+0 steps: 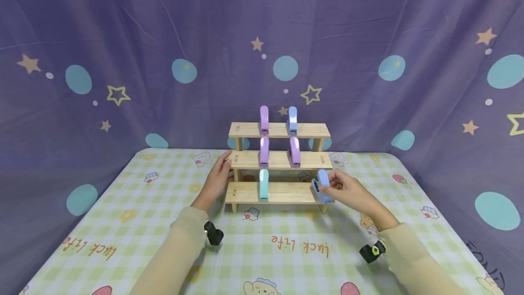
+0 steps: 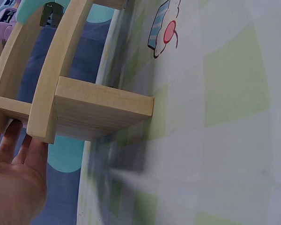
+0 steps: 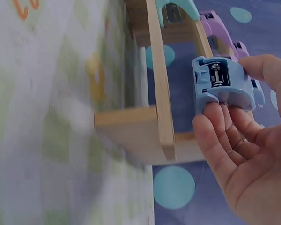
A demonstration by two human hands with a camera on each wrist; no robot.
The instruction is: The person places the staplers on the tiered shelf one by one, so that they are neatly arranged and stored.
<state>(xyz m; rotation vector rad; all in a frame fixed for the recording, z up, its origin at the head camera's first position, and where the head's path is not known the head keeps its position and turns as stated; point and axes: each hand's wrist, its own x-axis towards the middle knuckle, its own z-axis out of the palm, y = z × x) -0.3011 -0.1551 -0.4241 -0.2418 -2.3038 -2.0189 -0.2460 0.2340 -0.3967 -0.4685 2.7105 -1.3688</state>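
Note:
A three-tier wooden display shelf stands on the table. My left hand touches its left end by the middle board, its fingers against the wood in the left wrist view. At the right end of the bottom board, my right hand pinches a blue stapler between thumb and fingers. The right wrist view shows that blue stapler tilted, a spring visible inside; whether it touches the board I cannot tell. A teal stapler stands left of it on the same board.
Two purple staplers, one left and one right, stand on the middle board. The top board carries a purple stapler and a blue stapler. A green checked cloth covers the table; a purple curtain hangs behind.

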